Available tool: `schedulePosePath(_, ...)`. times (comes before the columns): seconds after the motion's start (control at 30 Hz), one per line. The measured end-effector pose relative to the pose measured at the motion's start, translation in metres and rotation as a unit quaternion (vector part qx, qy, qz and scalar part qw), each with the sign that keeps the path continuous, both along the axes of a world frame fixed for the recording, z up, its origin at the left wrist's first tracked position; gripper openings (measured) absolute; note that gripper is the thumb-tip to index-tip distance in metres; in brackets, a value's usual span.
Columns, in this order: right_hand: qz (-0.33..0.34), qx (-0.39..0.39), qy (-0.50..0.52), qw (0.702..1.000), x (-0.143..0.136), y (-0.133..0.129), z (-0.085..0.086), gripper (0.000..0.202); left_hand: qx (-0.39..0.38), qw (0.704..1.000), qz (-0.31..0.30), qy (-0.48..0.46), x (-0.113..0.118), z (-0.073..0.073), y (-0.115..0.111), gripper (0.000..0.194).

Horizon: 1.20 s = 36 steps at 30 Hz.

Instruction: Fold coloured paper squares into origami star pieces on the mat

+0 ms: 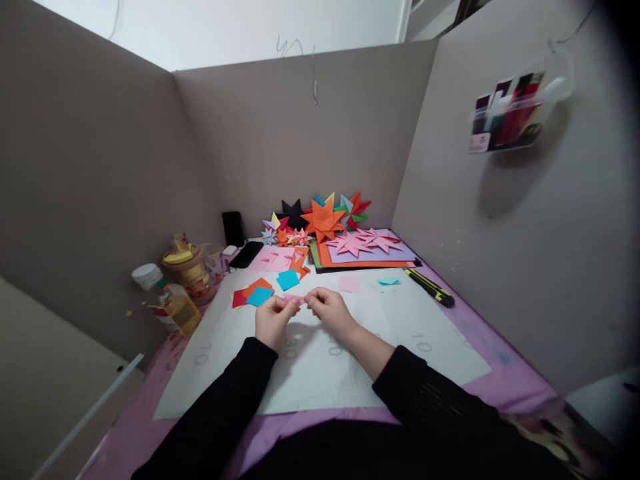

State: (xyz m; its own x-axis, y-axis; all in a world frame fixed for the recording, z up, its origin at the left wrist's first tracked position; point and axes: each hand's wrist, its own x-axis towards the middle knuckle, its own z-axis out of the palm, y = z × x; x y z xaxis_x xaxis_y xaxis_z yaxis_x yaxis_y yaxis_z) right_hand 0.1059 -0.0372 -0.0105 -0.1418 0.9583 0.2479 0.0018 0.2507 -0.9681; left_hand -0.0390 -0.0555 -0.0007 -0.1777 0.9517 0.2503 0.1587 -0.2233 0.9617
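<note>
Between my two hands is a small pink piece of paper (pixel 294 298), mostly covered by my fingers. My left hand (pixel 274 319) pinches its left side, and my right hand (pixel 329 309) pinches the right side. Both hands are above the white sheet. Just beyond them lie blue paper squares (pixel 288 280), with an orange and red stack (pixel 245 293) to the left. A flat pink square (pixel 349 285) lies past my right hand. Farther right rests a folded teal paper piece (pixel 389 281).
Folded paper stars (pixel 324 220) stand at the back, by pink stars (pixel 350 244) on coloured sheets. A box cutter (pixel 429 288) lies at right. A phone (pixel 247 255), a bottle of yellowish liquid (pixel 181 311) and a tub (pixel 189 270) are at left. Grey panels (pixel 305 133) enclose the table.
</note>
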Motion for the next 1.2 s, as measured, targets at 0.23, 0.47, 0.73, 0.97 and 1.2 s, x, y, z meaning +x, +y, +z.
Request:
schedulePosePath(0.23,-0.039,0.024,-0.011,0.999,-0.002,0.0,-0.002,0.022,-0.01,1.0,0.004,-0.009,-0.006,-0.007,0.007,0.031)
schedulePosePath(0.47,-0.078,0.032,-0.012,0.996,0.004,0.004,-0.001,0.022,0.023,0.996,0.026,-0.081,-0.009,-0.01,0.015,0.026)
schedulePosePath(0.73,-0.056,0.122,-0.081,0.988,-0.005,-0.006,0.001,0.016,-0.019,0.99,-0.12,-0.074,0.005,-0.007,0.002,0.061)
schedulePosePath(0.97,-0.066,0.187,-0.126,0.972,0.0,-0.005,0.001,0.015,-0.023,0.993,-0.094,-0.071,0.003,-0.006,0.003,0.069)
schedulePosePath(1.2,-0.057,0.173,-0.12,0.976,-0.002,-0.005,0.0,0.015,-0.039,0.994,-0.074,-0.07,0.004,-0.006,0.004,0.064)
